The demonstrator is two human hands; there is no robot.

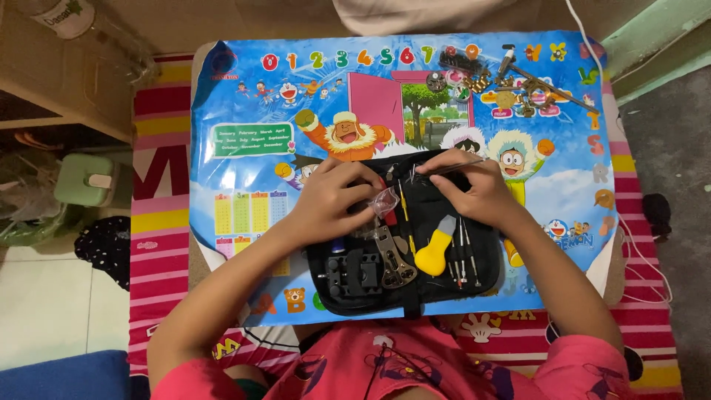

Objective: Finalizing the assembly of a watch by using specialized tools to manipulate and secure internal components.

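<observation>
Black tool case (355, 285) open on cartoon mat (244, 148), both hands over it.
Left hand (326, 200), fingers curled, pinches a small clear plastic bag (386, 200) at its 3 o'clock. Yellow-handled tool (435, 252) sits in the case at 6 o'clock of the bag. Right hand (474, 189) is closed around thin metal tweezers (452, 168). Small metal parts (511, 89) lie at the mat's 1 o'clock.
</observation>
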